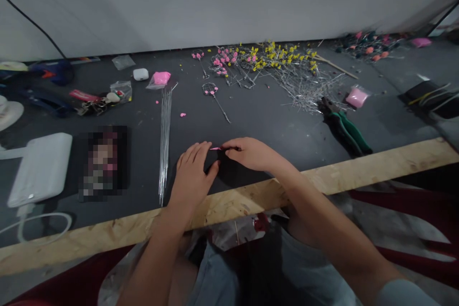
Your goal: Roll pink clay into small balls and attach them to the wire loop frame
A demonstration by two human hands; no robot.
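Note:
My left hand (191,172) lies flat on the dark table (272,119) near its wooden front edge, fingers together, holding nothing that I can see. My right hand (249,152) rests just to its right with the fingertips pinched on a small pink piece (215,148) that pokes out toward the left hand. A bundle of thin straight wires (165,138) lies left of my left hand. A single wire stem with a looped head (215,98) lies farther back.
A heap of wire stems with pink and yellow tips (272,64) spreads across the back. Green-handled pliers (344,126) lie at right, pink clay in bags (160,78) (356,97), an earbud case (140,74), a white power bank (41,167) at left.

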